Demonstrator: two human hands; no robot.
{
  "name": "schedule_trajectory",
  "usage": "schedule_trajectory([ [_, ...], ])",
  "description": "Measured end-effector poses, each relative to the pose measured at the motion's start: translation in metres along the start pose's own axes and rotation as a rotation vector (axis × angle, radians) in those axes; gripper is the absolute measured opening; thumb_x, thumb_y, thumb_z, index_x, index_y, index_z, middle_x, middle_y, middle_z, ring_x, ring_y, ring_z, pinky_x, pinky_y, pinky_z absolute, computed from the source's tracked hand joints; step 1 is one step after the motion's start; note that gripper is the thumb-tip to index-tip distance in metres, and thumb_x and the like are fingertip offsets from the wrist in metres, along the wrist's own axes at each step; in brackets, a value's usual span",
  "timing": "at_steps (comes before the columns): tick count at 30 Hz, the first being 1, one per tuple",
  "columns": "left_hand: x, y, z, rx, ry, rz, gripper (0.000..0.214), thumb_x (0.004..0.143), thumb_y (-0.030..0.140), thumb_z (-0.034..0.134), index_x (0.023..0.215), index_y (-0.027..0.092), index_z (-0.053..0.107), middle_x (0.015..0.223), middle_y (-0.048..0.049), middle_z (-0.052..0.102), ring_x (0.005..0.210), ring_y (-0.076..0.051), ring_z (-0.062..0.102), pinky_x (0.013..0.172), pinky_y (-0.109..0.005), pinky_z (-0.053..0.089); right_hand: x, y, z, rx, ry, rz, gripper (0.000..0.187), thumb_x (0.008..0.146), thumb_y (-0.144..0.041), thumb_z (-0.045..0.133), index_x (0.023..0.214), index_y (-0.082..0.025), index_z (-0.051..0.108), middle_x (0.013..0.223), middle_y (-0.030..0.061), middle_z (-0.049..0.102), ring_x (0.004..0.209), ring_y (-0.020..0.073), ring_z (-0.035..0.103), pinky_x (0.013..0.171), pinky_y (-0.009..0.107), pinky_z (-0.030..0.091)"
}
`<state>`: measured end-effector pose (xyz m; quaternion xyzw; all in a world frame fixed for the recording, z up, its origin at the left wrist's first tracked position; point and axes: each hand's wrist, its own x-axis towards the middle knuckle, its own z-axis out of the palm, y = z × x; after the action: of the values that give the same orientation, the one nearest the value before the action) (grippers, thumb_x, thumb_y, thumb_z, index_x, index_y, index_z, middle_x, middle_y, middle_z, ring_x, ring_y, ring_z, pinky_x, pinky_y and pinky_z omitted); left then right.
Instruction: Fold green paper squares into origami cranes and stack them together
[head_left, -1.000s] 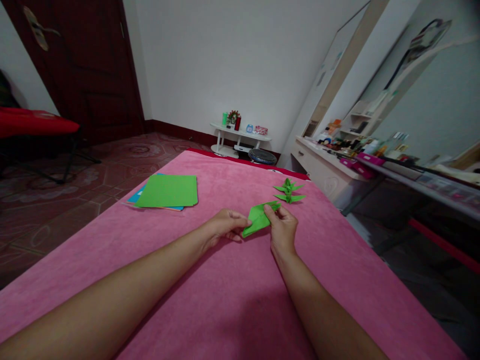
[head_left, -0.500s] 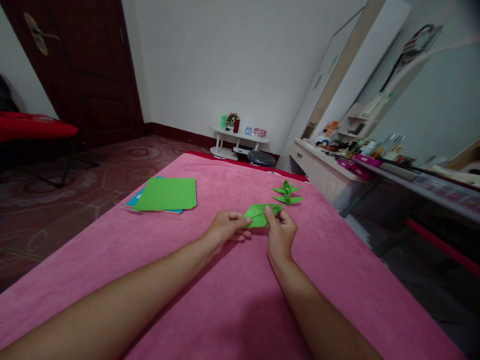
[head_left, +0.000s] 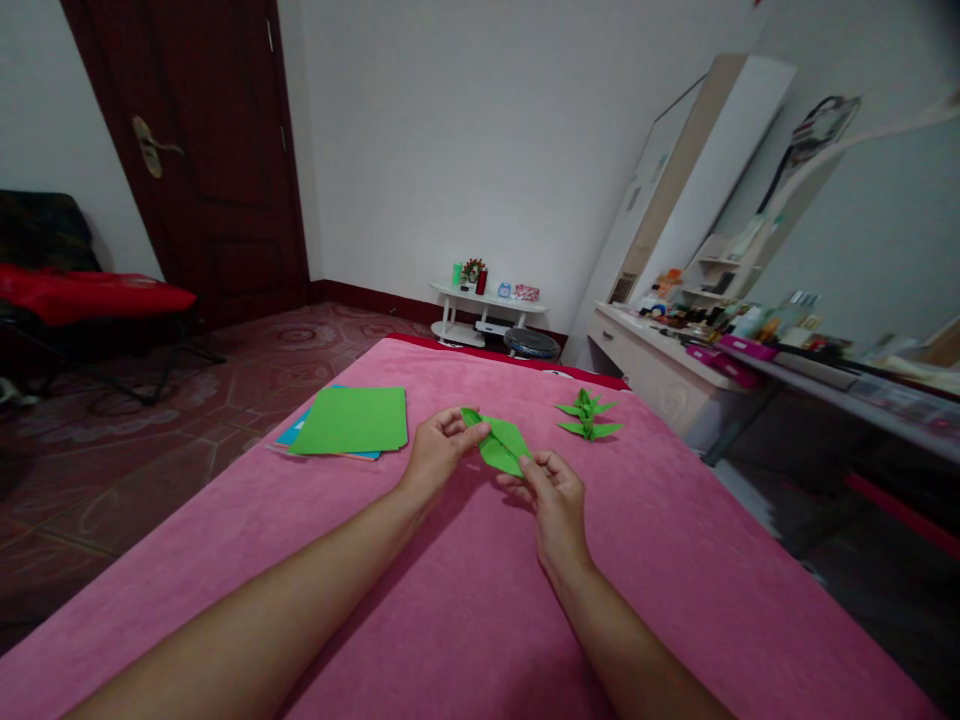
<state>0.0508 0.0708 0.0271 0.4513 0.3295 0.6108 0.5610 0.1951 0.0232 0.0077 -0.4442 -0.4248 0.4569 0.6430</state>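
Fingers (head_left: 474,436) of the left hand (head_left: 438,452) pinch the narrow far-left end of a folded green paper (head_left: 505,444), thumb laid on its upper face, while the right hand (head_left: 559,500) grips its near-right corner between thumb and curled fingers. So the paper spans the gap between the two hands, slanting from far left to near right, its broad face turned up with a crease line running along it; it appears lifted off the pink cloth (head_left: 420,600), though the exact clearance is hard to judge. It should be very light and dry rather than slippery, thin enough to bend under slight pressure yet somewhat stiffer where layers stack. Its narrow end and corners are likely the fragile parts, apt to crumple or tear, so a flat, gentle pinch along the layered folded edges seems the safest hold, thumb above and fingertips below. To the far right, well apart from the hands, lie two green origami figures (head_left: 589,428) with pointed tips; to the left lies a stack of square paper sheets (head_left: 352,420), green on top.
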Motion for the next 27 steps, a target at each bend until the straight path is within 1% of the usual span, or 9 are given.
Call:
schedule_trajectory([
  [3,-0.005,-0.007,0.003,-0.078,-0.031,-0.049,0.036,0.058,0.039,0.078,0.076,0.011,0.066,0.075,-0.0039,0.067,0.064,-0.012,0.059,0.062,-0.022,0.046,-0.005,0.0,0.005,0.013,-0.03,0.029,0.029,0.07,-0.04,0.068,0.078,-0.016,0.053,0.066,0.0033,0.067,0.057,0.0179,0.067,0.049,0.023,0.051],
  [6,-0.009,-0.013,0.006,-0.151,-0.011,-0.093,0.036,0.06,0.043,0.076,0.075,0.011,0.065,0.068,-0.0028,0.065,0.058,-0.011,0.058,0.058,-0.022,0.045,-0.01,0.0,0.01,0.024,-0.067,0.045,0.028,0.069,-0.037,0.069,0.076,-0.016,0.052,0.066,0.0017,0.065,0.056,0.0168,0.066,0.051,0.024,0.052],
  [10,-0.01,-0.014,0.007,-0.125,-0.012,-0.133,0.036,0.061,0.043,0.075,0.075,0.011,0.065,0.063,-0.0022,0.064,0.051,-0.01,0.055,0.052,-0.021,0.043,-0.015,0.0,0.011,-0.052,-0.2,0.016,0.025,0.071,-0.035,0.067,0.067,-0.016,0.052,0.054,-0.0036,0.056,0.045,0.011,0.056,0.045,0.02,0.044],
  [12,-0.01,-0.012,0.007,-0.066,-0.047,-0.118,0.033,0.061,0.04,0.076,0.073,0.011,0.065,0.063,-0.0022,0.065,0.051,-0.011,0.056,0.052,-0.021,0.043,-0.013,-0.002,0.008,-0.117,-0.214,-0.038,0.027,0.076,-0.038,0.062,0.063,-0.016,0.052,0.052,-0.0043,0.051,0.045,0.0096,0.05,0.044,0.02,0.04],
  [14,-0.01,-0.01,0.008,-0.016,-0.107,-0.121,0.032,0.06,0.039,0.077,0.07,0.011,0.065,0.062,-0.0027,0.065,0.052,-0.011,0.056,0.053,-0.022,0.043,-0.008,-0.006,0.003,-0.162,-0.139,-0.113,0.028,0.079,-0.04,0.059,0.065,-0.016,0.054,0.054,-0.0035,0.051,0.049,0.0101,0.048,0.045,0.02,0.038],
  [17,-0.012,-0.008,0.009,0.036,-0.216,-0.194,0.033,0.059,0.039,0.077,0.068,0.009,0.067,0.063,-0.0048,0.066,0.052,-0.013,0.058,0.053,-0.022,0.043,0.004,-0.016,-0.004,-0.219,-0.019,-0.238,0.018,0.073,-0.034,0.066,0.075,-0.017,0.062,0.065,-0.0012,0.06,0.059,0.0121,0.053,0.054,0.021,0.042],
  [20,-0.016,-0.006,0.011,0.071,-0.308,-0.257,0.035,0.058,0.038,0.079,0.073,0.008,0.069,0.066,-0.006,0.067,0.052,-0.012,0.058,0.053,-0.022,0.042,0.014,-0.026,-0.011,-0.282,-0.109,-0.288,0.013,0.068,-0.026,0.069,0.076,-0.016,0.068,0.073,0.002,0.066,0.067,0.0147,0.058,0.062,0.024,0.044],
  [22,-0.018,-0.004,0.012,0.087,-0.35,-0.271,0.036,0.056,0.038,0.079,0.074,0.008,0.069,0.065,-0.0055,0.067,0.052,-0.012,0.057,0.053,-0.022,0.042,0.018,-0.03,-0.014,-0.298,-0.182,-0.271,0.011,0.067,-0.025,0.07,0.074,-0.016,0.07,0.07,0.0021,0.066,0.064,0.0147,0.057,0.06,0.025,0.044],
  [27,-0.018,-0.002,0.011,0.125,-0.426,-0.263,0.035,0.056,0.037,0.079,0.074,0.009,0.07,0.066,-0.0049,0.067,0.054,-0.013,0.058,0.056,-0.023,0.043,0.023,-0.031,-0.019,-0.248,-0.235,-0.205,0.011,0.063,-0.024,0.073,0.07,-0.017,0.069,0.064,0.0001,0.065,0.056,0.0125,0.055,0.054,0.023,0.042],
])
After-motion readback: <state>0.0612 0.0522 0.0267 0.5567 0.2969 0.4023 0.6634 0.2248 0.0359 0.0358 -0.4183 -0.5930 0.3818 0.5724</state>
